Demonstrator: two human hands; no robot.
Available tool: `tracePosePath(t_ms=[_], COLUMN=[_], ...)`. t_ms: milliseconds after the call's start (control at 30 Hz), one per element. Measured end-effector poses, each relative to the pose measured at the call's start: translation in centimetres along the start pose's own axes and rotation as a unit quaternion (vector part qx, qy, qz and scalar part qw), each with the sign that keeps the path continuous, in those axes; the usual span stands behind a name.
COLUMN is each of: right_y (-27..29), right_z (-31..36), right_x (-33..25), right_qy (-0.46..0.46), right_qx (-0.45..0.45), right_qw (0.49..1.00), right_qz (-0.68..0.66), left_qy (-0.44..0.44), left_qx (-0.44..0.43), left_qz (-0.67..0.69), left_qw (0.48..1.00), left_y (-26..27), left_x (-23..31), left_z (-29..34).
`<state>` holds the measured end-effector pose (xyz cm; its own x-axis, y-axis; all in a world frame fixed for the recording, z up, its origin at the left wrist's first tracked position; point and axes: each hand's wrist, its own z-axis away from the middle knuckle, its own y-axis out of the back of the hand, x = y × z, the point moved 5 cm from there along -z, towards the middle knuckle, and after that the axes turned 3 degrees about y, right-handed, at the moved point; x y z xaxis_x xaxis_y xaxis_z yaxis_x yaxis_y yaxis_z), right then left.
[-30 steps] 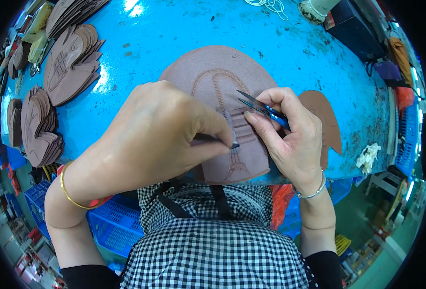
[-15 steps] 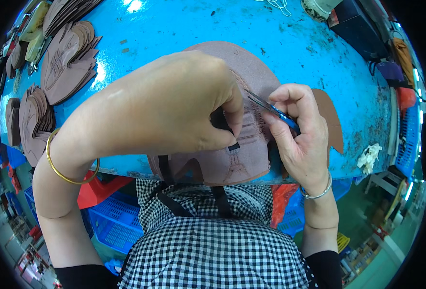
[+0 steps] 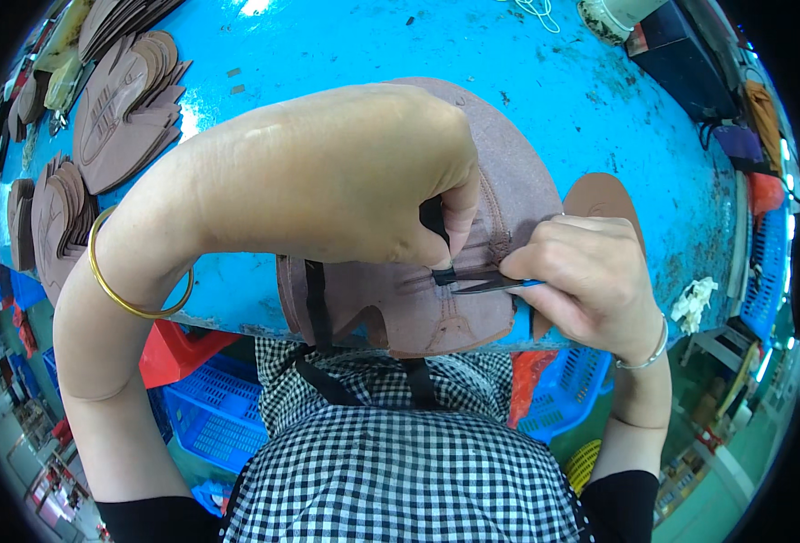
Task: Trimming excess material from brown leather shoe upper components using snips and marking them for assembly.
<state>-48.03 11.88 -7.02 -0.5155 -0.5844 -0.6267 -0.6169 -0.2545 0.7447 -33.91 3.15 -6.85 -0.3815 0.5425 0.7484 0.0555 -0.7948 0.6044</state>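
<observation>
The brown stitched piece (image 3: 531, 154) lies at the near edge of the counter (image 3: 346, 54), and the left hand (image 3: 400, 172) still has its grip pinched on the black strip (image 3: 443, 276) over it. Here comes the change: the right hand (image 3: 595, 276), grip wrapped around the scissors (image 3: 489, 288), swings the blades from slanting up-left to nearly level, right by the strip's end! Leftward, stacked brown pieces (image 3: 115, 122) sit unchanged.

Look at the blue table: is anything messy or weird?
Yes. A crumpled white wad sits at the right edge of the blue table, looking like scrap, and dark smudges near the dark box make the tabletop look dirty.
</observation>
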Motion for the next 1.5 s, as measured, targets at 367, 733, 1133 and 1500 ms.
tracePosePath(t_ms=[367, 733, 1133, 1500], right_y=[0.0, -0.5, 0.6, -0.8], right_z=[-1.1, -1.6, -3.0, -3.7], right_x=[-0.6, -1.3, 0.2, -5.6], right_qy=[0.030, -0.014, -0.117, -0.024], right_qx=[-0.057, 0.003, -0.061, -0.028], right_qw=[0.995, 0.979, 0.986, 0.978], right_qz=[0.069, 0.203, 0.103, 0.203], left_qy=[-0.042, -0.036, 0.021, -0.018], left_qx=[0.082, 0.098, 0.022, 0.210], left_qz=[-0.140, -0.145, -0.108, 0.184], left_qw=[0.986, 0.984, 0.994, 0.960], left_y=[0.0, 1.6, 1.6, 1.6], left_x=[0.7, 0.0, -0.4, -2.0], left_z=[0.3, 0.5, 1.0, 4.3])
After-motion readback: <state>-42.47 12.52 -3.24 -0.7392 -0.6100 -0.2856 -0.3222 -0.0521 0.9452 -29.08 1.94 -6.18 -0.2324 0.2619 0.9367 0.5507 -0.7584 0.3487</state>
